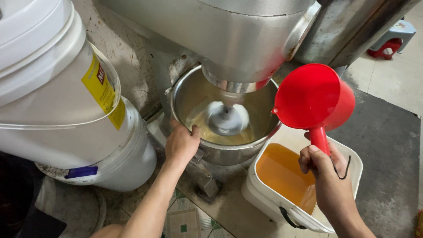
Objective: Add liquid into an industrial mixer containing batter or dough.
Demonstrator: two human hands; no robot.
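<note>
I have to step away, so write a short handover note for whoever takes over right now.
Left hand grips the rim of the steel mixing bowl, which sits under the mixer head with pale batter around the beater. Right hand holds the red scoop by its handle, tipped at the bowl's edge. White bucket of orange liquid sits below the scoop. Whether the scoop has emptied cannot be told.

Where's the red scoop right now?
In the head view the red scoop is right of centre, held by its handle in the right hand, tipped at the steel mixing bowl rim, above the white bucket of orange liquid.
</note>
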